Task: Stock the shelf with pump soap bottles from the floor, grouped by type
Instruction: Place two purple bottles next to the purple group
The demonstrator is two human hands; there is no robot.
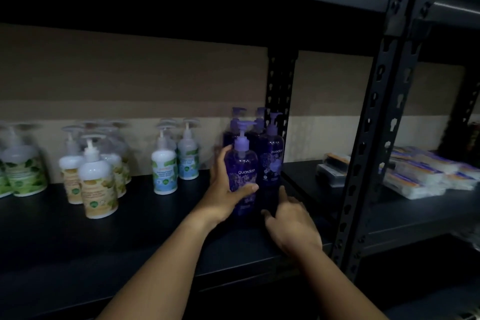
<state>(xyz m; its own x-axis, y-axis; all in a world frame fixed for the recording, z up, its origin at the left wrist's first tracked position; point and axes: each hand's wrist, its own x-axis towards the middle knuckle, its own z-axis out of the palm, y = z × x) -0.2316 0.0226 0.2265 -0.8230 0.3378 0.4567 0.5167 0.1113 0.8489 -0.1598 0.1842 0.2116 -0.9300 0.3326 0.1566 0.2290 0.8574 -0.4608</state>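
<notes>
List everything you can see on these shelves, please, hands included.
Purple bottles: at least four, purple, right end of the shelf by the post; the front one is held.
Blue-label bottles: about four, white, left of the purple group.
Yellow-label bottles: several, white, further left.
Green-label bottles: at least two, white, far left.
Shelf: one, black.
Packets: a stack, white with orange, next bay right.
Left hand: grips the front purple bottle.
Right hand: fingers loose, beside the bottle's base.
</notes>
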